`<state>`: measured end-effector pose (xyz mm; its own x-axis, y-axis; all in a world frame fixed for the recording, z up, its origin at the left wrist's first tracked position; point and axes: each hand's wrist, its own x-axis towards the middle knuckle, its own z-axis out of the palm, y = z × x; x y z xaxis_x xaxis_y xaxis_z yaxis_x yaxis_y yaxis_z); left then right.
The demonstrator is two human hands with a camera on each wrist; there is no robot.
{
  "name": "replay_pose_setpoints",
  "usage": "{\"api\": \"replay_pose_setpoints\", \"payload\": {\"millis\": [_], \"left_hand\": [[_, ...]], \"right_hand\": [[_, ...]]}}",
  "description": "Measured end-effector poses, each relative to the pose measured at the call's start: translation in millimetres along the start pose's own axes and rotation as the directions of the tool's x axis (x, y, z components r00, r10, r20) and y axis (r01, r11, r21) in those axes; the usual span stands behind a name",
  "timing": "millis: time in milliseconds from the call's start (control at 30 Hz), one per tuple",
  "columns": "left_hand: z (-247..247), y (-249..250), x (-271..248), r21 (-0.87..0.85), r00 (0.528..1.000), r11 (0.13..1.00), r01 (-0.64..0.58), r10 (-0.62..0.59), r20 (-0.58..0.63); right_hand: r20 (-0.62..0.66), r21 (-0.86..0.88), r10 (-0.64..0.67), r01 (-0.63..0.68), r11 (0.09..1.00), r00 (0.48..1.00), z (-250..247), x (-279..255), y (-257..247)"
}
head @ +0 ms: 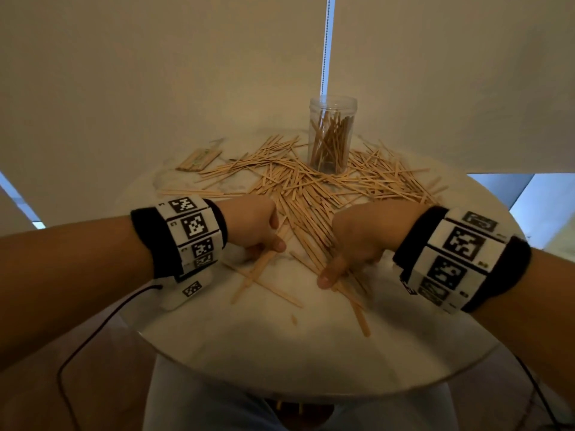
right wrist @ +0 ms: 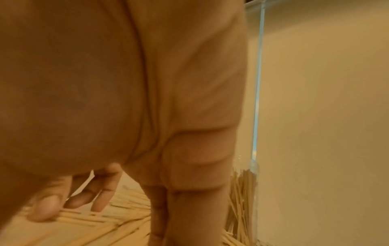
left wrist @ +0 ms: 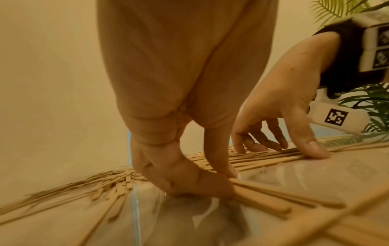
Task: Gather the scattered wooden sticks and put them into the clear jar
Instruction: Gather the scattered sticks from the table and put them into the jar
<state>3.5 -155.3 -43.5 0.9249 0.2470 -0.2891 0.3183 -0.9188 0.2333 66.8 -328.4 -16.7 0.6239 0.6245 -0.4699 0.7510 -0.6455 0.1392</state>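
Bare forearms; black wristbands point(head: 460, 259) with white blocks of black square markers; thin black cable point(head: 93, 334) from left band.

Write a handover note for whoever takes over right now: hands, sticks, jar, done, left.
Left hand: low at the near edge of the pile, fingers pinching a few sticks against the table.
Right hand: fingers spread, thumb and fingertips pressing on the wooden sticks, nothing lifted.
Clear jar: upright at the far side of the table, lidless, partly filled with sticks.
Done: some sticks in the jar.
Left: most sticks remain scattered around the jar; a small stack lies far left.
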Motion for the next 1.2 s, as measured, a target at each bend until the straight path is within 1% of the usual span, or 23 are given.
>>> {"api": "replay_pose_setpoints", "payload": {"millis": [100, 200, 300, 367, 433, 467, 533, 600, 667, 733, 833, 1000, 1067, 1133, 1200], "left_hand": [[-4.6, -3.3, 7.4, 0.047, 1.0, 0.999, 0.016, -0.015, -0.015], [-10.2, -5.4, 13.9, 0.09, 0.999, 0.995, 0.036, -0.034, -0.025], [-17.0, -7.3, 20.1, 0.064, 0.996, 0.994, 0.084, -0.086, 0.029], [-19.5, -7.1, 25.0, 0.007, 0.989, 0.993, 0.12, -0.12, 0.081], [-18.3, -4.4, 28.5, -0.047, 0.982, 0.988, 0.148, -0.141, 0.127], [-16.6, -3.1, 30.1, -0.025, 0.981, 0.989, 0.147, -0.143, 0.13], [-13.5, -0.5, 33.2, 0.086, 0.986, 0.989, 0.122, -0.13, 0.103], [-11.4, 0.6, 35.6, 0.177, 0.993, 0.979, 0.097, -0.106, 0.045], [-12.3, -0.9, 38.6, 0.214, 0.996, 0.973, 0.086, -0.085, -0.014], [-14.7, -4.0, 42.5, 0.207, 0.995, 0.974, 0.089, -0.079, -0.053], [-19.4, -7.6, 49.6, 0.189, 0.996, 0.978, 0.084, -0.077, -0.04], [-21.9, -7.9, 55.9, 0.238, 0.996, 0.968, 0.075, -0.082, 0.021], [-24.8, -11.0, 56.0, 0.232, 0.997, 0.97, 0.069, -0.075, 0.014], [-31.6, -16.0, 54.8, 0.192, 0.998, 0.98, 0.052, -0.047, -0.03], [-39.0, -21.2, 53.8, 0.019, 0.999, 0.999, 0.027, -0.026, -0.047]], "right_hand": [[-0.058, 0.086, -0.004, 0.009, 0.996, 0.998, -5.3, 11.9, 8.8], [-0.08, 0.092, 0.022, -0.014, 0.996, 0.997, -9.6, 20.6, 14.4], [-0.072, 0.095, 0.046, -0.039, 0.995, 0.996, -13.2, 22.0, 13.3], [-0.055, 0.09, 0.053, -0.048, 0.995, 0.997, -16.6, 19.6, 11.0], [-0.043, 0.049, 0.043, -0.041, 0.998, 0.998, -19.6, 16.8, 8.0], [-0.04, 0.017, 0.037, -0.036, 0.999, 0.999, -20.6, 15.6, 6.4], [-0.043, -0.039, 0.034, -0.036, 0.999, 0.998, -21.7, 15.4, 4.1], [-0.058, -0.073, 0.039, -0.043, 0.996, 0.998, -20.6, 16.8, 3.1], [-0.097, -0.098, 0.038, -0.047, 0.994, 0.995, -20.0, 18.8, 3.6], [-0.127, -0.103, 0.036, -0.05, 0.993, 0.991, -20.2, 20.9, 5.2], [-0.126, -0.096, 0.036, -0.049, 0.994, 0.991, -21.3, 24.4, 8.1], [-0.117, -0.151, 0.015, -0.033, 0.988, 0.993, -21.0, 29.7, 12.2], [-0.133, -0.14, 0.004, -0.022, 0.99, 0.991, -18.3, 34.0, 16.1], [-0.168, -0.115, -0.011, -0.008, 0.993, 0.986, -14.3, 40.5, 21.3], [-0.193, -0.076, -0.006, -0.009, 0.997, 0.981, -13.2, 44.6, 26.9]]}}
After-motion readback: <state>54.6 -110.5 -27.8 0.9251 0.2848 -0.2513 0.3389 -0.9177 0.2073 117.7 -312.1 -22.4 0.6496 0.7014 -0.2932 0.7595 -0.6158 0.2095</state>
